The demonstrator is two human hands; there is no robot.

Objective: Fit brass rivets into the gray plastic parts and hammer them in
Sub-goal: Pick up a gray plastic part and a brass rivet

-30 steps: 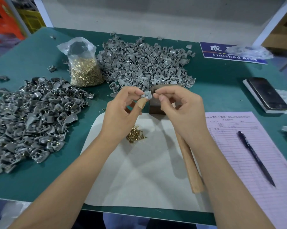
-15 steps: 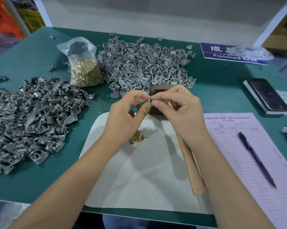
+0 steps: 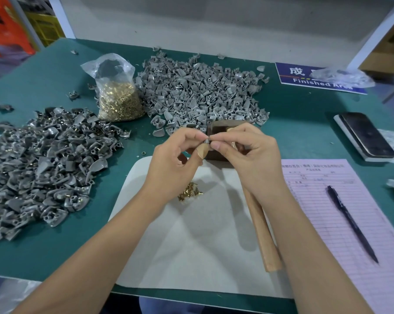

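A green bench (image 3: 304, 123) carries a white mat (image 3: 191, 245), two heaps of gray plastic parts (image 3: 198, 91) at the back and left, a bag of brass rivets (image 3: 117, 98) and a wooden-handled hammer (image 3: 261, 234). Above the mat, the left hand (image 3: 175, 164) and right hand (image 3: 252, 159) meet fingertip to fingertip, both pinching one small gray part (image 3: 206, 141). Loose rivets (image 3: 189, 191) lie on the mat below.
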